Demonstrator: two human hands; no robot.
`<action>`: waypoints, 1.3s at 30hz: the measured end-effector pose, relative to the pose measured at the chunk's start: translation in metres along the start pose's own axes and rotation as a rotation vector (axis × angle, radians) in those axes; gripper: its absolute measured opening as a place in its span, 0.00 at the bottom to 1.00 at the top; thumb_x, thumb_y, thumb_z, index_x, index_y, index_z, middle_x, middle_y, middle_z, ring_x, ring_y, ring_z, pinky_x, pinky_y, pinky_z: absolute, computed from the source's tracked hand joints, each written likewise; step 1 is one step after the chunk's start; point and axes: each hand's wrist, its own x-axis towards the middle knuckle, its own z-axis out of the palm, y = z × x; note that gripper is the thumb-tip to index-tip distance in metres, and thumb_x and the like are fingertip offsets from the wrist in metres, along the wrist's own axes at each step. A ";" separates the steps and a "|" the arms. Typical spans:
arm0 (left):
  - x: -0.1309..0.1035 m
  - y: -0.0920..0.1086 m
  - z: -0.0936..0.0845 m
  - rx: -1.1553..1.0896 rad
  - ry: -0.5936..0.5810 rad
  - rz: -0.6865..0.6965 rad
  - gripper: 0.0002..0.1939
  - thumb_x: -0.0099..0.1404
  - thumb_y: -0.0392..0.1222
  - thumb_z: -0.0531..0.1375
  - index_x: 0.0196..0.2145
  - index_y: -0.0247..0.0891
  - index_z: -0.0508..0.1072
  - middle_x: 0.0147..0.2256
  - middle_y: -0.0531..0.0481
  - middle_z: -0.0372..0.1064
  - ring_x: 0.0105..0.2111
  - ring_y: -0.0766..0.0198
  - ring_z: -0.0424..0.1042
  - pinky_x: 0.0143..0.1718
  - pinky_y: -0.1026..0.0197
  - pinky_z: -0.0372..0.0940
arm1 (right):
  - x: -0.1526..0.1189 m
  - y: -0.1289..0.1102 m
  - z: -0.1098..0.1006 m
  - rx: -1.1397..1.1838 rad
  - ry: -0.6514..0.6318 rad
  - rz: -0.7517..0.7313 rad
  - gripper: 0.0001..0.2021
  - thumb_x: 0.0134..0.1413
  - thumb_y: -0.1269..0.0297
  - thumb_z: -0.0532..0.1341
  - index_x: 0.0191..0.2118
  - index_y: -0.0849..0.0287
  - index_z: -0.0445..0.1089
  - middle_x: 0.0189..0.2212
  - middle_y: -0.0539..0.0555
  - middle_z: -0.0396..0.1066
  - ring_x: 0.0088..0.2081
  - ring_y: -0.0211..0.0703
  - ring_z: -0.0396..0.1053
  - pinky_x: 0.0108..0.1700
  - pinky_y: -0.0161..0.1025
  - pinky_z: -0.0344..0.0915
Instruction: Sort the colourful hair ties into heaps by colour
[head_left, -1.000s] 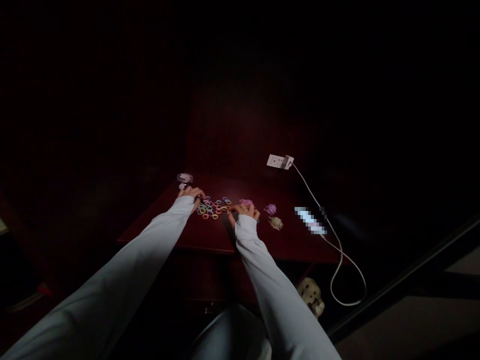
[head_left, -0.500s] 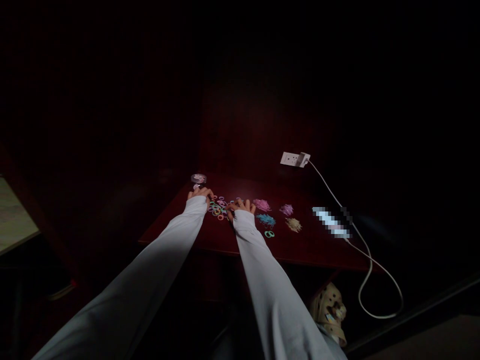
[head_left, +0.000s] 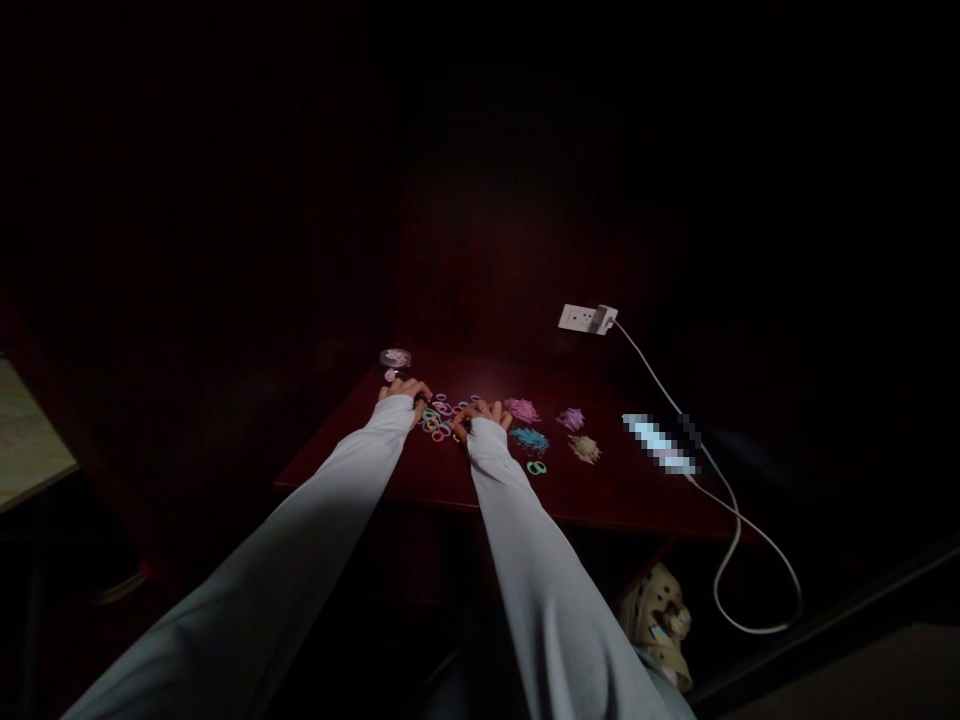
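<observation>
A loose pile of small multicoloured hair ties [head_left: 436, 422] lies on the dark red table between my hands. My left hand [head_left: 405, 391] rests at the pile's left edge, its fingers bent and apart, with nothing visible in them. At the right edge of the pile, my right hand [head_left: 484, 415] has its fingers curled inward; whatever they hold is hidden. Just right of it are a pink heap [head_left: 520, 409] and a blue heap [head_left: 529, 440] of thin bands. A few green hair ties [head_left: 536, 467] lie nearer the table's front edge.
A purple heap [head_left: 571, 418] and a beige heap [head_left: 584, 449] lie farther right. Behind my left hand stands a clear round container [head_left: 395, 358]. A blurred bright device [head_left: 660, 445] is on a white cable [head_left: 731, 490] from the wall socket [head_left: 585, 319]. A beige clog [head_left: 654, 615] is below.
My left fingers have bent and shifted slightly right, toward the pile. The right fingers have curled in a little more. The heaps look the same.
</observation>
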 end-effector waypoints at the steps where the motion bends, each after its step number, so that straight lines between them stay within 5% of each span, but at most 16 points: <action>1: 0.000 0.001 0.000 -0.001 -0.005 0.005 0.10 0.62 0.34 0.57 0.38 0.44 0.74 0.46 0.49 0.74 0.48 0.51 0.66 0.48 0.50 0.57 | 0.000 0.000 0.000 0.011 0.016 -0.003 0.11 0.65 0.53 0.59 0.37 0.50 0.76 0.46 0.52 0.73 0.50 0.49 0.58 0.47 0.44 0.45; 11: -0.001 0.000 0.001 -0.017 0.004 0.054 0.08 0.61 0.37 0.58 0.37 0.44 0.75 0.45 0.50 0.75 0.47 0.53 0.67 0.47 0.51 0.57 | 0.001 0.000 0.003 0.092 0.151 0.133 0.12 0.67 0.54 0.56 0.40 0.51 0.74 0.37 0.51 0.72 0.42 0.44 0.61 0.45 0.41 0.44; 15: 0.000 0.000 0.002 -0.017 -0.009 0.060 0.08 0.62 0.38 0.58 0.37 0.44 0.76 0.46 0.50 0.75 0.47 0.52 0.66 0.47 0.51 0.57 | -0.009 0.001 -0.007 0.047 0.153 0.060 0.10 0.67 0.56 0.57 0.41 0.50 0.74 0.37 0.52 0.73 0.44 0.46 0.61 0.48 0.43 0.45; 20: 0.000 0.000 0.004 -0.032 0.014 0.076 0.07 0.61 0.39 0.58 0.35 0.44 0.76 0.45 0.50 0.76 0.46 0.52 0.66 0.47 0.51 0.57 | -0.026 0.024 -0.038 -0.095 0.133 -0.038 0.11 0.67 0.56 0.56 0.42 0.50 0.74 0.38 0.53 0.74 0.46 0.48 0.61 0.51 0.45 0.44; 27: 0.001 -0.001 0.002 -0.041 -0.003 0.083 0.06 0.61 0.40 0.58 0.36 0.44 0.75 0.45 0.51 0.76 0.46 0.53 0.66 0.48 0.51 0.56 | -0.044 0.077 -0.095 -0.119 0.258 0.128 0.17 0.68 0.52 0.53 0.39 0.54 0.76 0.39 0.55 0.72 0.45 0.47 0.62 0.50 0.45 0.43; 33: 0.002 0.000 -0.001 -0.063 -0.038 0.094 0.07 0.63 0.41 0.58 0.36 0.45 0.75 0.46 0.51 0.76 0.47 0.52 0.66 0.49 0.50 0.55 | -0.071 0.108 -0.105 -0.145 0.116 0.011 0.16 0.66 0.50 0.56 0.38 0.52 0.77 0.37 0.54 0.72 0.44 0.47 0.61 0.51 0.44 0.45; 39: 0.002 0.002 -0.001 -0.041 -0.046 0.067 0.06 0.62 0.39 0.58 0.36 0.44 0.76 0.47 0.50 0.76 0.48 0.51 0.66 0.50 0.49 0.55 | -0.076 0.112 -0.098 -0.124 -0.024 -0.042 0.15 0.64 0.49 0.58 0.37 0.52 0.77 0.38 0.54 0.71 0.43 0.46 0.61 0.51 0.44 0.45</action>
